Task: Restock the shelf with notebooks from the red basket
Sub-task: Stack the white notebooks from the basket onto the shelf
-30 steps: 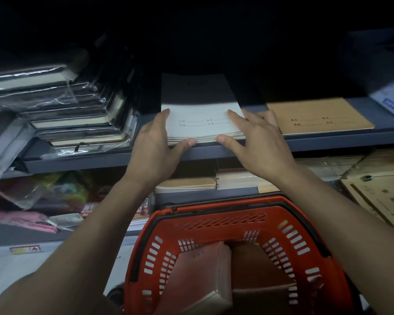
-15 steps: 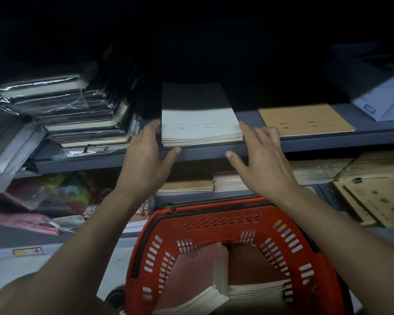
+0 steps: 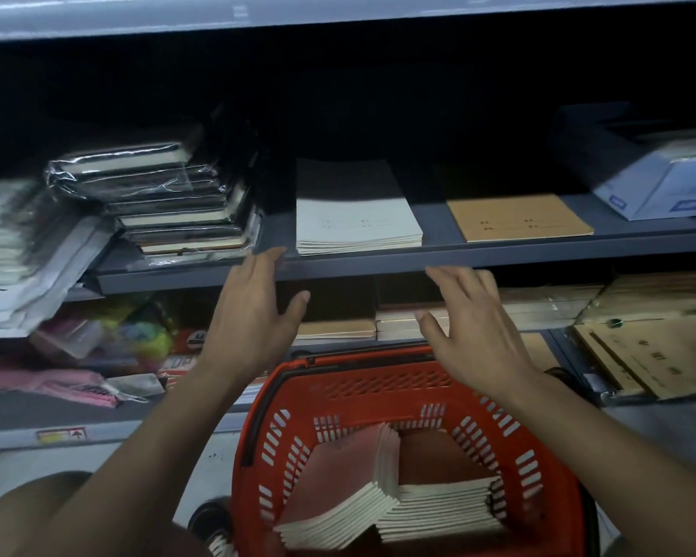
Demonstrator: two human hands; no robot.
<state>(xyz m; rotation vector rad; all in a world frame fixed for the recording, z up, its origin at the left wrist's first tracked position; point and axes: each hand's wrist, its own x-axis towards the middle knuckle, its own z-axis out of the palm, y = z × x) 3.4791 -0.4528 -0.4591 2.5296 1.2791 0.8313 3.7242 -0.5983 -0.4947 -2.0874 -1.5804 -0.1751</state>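
Observation:
A stack of white notebooks (image 3: 358, 223) lies on the grey shelf (image 3: 499, 257), squared to its front edge. A tan notebook (image 3: 519, 217) lies to its right. Below, the red basket (image 3: 378, 389) holds two stacks of brown-covered notebooks (image 3: 386, 488), one leaning on the other. My left hand (image 3: 254, 315) hovers open just below the shelf edge, left of the white stack. My right hand (image 3: 471, 327) hovers open below the edge on the right. Neither hand holds anything.
Black wrapped notebooks (image 3: 169, 203) are piled at the shelf's left, beside white paper stacks (image 3: 13, 251). A blue-white box (image 3: 659, 186) sits at the right. The lower shelf carries tan notebooks (image 3: 398, 323), brown envelopes (image 3: 651, 355) and pink and yellow items (image 3: 109, 339).
Both hands have let go of the white stack and drawn back down below the shelf edge. The stack now rests alone on the shelf. The view has tilted, showing more of the basket.

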